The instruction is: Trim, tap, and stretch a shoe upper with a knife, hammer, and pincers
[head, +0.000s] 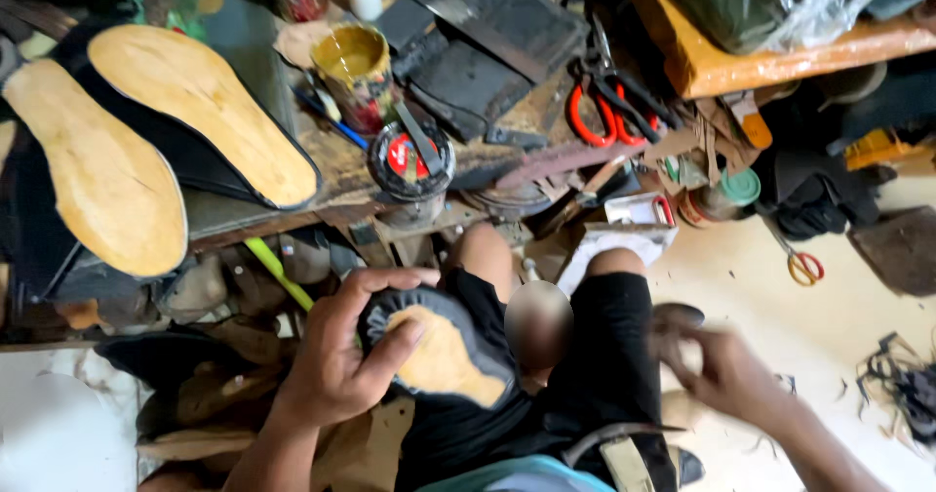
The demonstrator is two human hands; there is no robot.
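My left hand [336, 360] clamps the shoe [439, 351] sole-up by its toe; light, stiff, I judge. Right hand's [717, 360] grip blurred, can't tell

Lasted shoe [439, 351], sole side up: tan insole board ringed by gathered black upper, resting tilted on the lap.
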